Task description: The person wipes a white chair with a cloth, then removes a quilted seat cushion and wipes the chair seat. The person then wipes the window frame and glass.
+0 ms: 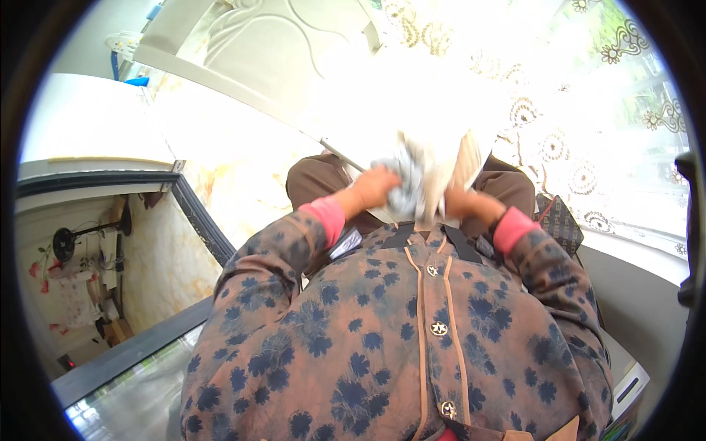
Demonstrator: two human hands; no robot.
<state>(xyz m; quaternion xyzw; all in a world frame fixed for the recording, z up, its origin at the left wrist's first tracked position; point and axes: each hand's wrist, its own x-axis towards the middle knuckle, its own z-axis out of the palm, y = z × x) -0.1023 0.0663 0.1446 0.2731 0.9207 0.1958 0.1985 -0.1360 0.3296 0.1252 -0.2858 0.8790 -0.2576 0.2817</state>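
Note:
A bunched piece of pale blue-grey cloth (403, 192) is held over my lap, between my knees. The fingers of my left hand (376, 187) are curled around its left side. Cream-coloured cloth (463, 163) stands up against it on the right, gripped at its lower right by my right hand (468, 205), which is smeared by motion. Whether the blue-grey and cream parts are one piece, I cannot tell. Glare washes out what lies just beyond them. Under my hands are my brown trousers (318, 184).
A patterned dark bag (562, 225) stands beside my right knee. To the right hangs a sheer curtain (559, 140) with brown motifs. On the left is a dark frame (198, 220) with a fan (65, 244) showing within it. A pale carved panel (257, 48) stands ahead.

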